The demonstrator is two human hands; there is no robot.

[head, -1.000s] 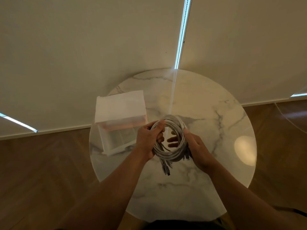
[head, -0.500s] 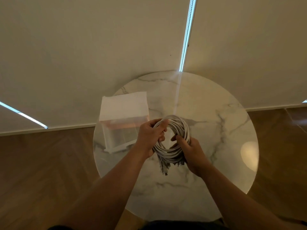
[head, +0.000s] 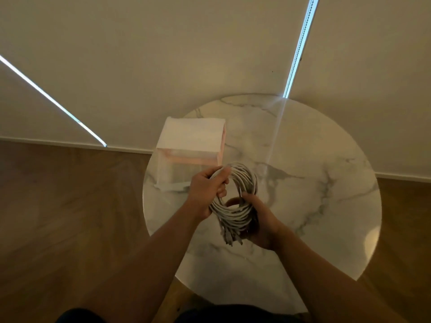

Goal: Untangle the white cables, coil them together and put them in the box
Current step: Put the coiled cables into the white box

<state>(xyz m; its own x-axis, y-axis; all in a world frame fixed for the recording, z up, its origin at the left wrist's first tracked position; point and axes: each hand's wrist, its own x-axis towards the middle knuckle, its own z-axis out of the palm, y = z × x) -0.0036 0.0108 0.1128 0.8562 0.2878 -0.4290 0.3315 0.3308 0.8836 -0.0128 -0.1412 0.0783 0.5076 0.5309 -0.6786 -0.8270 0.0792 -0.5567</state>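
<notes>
The white cables [head: 245, 180] are wound into one thick coil held above the round marble table [head: 326, 206]. My left hand [head: 206, 192] grips the coil's left side, fingers curled round the strands. My right hand [head: 261, 220] grips the lower right part from below, with a finger showing through the coil's hole. Several plug ends hang out of the coil's bottom [head: 229, 236]. The translucent box [head: 186, 145] stands on the table just behind and left of the coil, its open side facing me.
The table stands close to a pale wall with a wooden floor [head: 70, 217] around it. The box sits at the table's left edge. Bright light strips [head: 298, 47] cross the wall.
The coil and both hands have shifted slightly left, towards the box. My right hand has slid from the coil's right side down to its lower part. The camera has turned too.
</notes>
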